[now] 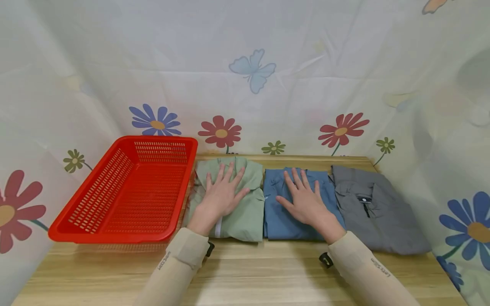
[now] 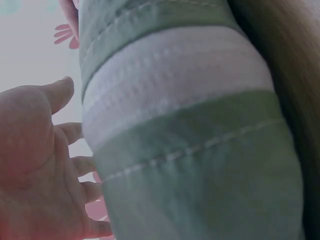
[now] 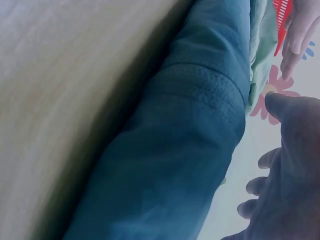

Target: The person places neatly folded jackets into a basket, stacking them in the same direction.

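Observation:
Three folded garments lie in a row on the table. My left hand (image 1: 221,193), fingers spread, is over the sage-green garment (image 1: 249,219), which has a pale band. Over the blue garment (image 1: 283,227) in the middle is my right hand (image 1: 305,202), its fingers straight and apart. Whether either palm presses on the cloth I cannot tell. In the left wrist view, the green garment's folded edge (image 2: 200,185) fills the middle beside the left hand (image 2: 40,170). The right wrist view has the blue garment's thick fold (image 3: 165,145) next to the right hand (image 3: 295,170).
A red plastic basket (image 1: 187,178) with slotted walls stands left of the green garment; its inside shows no contents. To the right lies a grey folded garment (image 1: 390,225) with a label and dark zip pull. The wooden table (image 1: 252,272) meets a flower-printed curtain (image 1: 298,102) behind.

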`<control>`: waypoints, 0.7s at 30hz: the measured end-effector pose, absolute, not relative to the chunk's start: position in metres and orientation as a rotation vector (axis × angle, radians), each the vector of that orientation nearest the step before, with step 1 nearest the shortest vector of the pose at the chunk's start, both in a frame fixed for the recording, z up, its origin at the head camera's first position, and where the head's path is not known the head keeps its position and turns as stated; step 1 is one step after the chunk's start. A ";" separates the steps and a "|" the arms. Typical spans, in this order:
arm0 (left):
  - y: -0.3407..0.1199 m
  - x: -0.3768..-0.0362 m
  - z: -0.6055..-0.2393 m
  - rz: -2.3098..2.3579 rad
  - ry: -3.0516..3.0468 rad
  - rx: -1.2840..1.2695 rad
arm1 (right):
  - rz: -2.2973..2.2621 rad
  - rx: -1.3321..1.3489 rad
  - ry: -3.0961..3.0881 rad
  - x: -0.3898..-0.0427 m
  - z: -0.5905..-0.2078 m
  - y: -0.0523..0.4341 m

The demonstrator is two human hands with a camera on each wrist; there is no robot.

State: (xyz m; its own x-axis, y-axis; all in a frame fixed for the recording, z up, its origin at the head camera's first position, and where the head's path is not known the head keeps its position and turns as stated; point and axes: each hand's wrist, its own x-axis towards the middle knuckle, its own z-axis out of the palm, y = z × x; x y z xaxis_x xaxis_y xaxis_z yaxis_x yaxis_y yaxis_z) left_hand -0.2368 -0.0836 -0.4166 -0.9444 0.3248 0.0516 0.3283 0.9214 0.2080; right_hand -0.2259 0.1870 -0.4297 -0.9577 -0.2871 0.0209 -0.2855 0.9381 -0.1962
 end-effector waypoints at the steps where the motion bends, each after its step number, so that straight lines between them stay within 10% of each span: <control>1: -0.083 -0.237 -0.417 -0.336 -3.066 -0.522 | -0.311 -0.458 3.085 -0.226 -0.430 0.188; 21: -0.071 -0.237 -0.420 -0.437 -2.982 -0.612 | -0.499 -0.539 3.203 -0.224 -0.429 0.208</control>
State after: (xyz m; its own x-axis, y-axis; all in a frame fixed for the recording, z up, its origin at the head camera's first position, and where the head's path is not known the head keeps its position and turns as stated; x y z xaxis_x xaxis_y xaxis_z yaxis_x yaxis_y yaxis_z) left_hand -0.2366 -0.0710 -0.4202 -0.9187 0.3761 0.1206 0.3949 0.8806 0.2620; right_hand -0.2237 0.2082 -0.4291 -0.9361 -0.2964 0.1896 -0.3400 0.9006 -0.2708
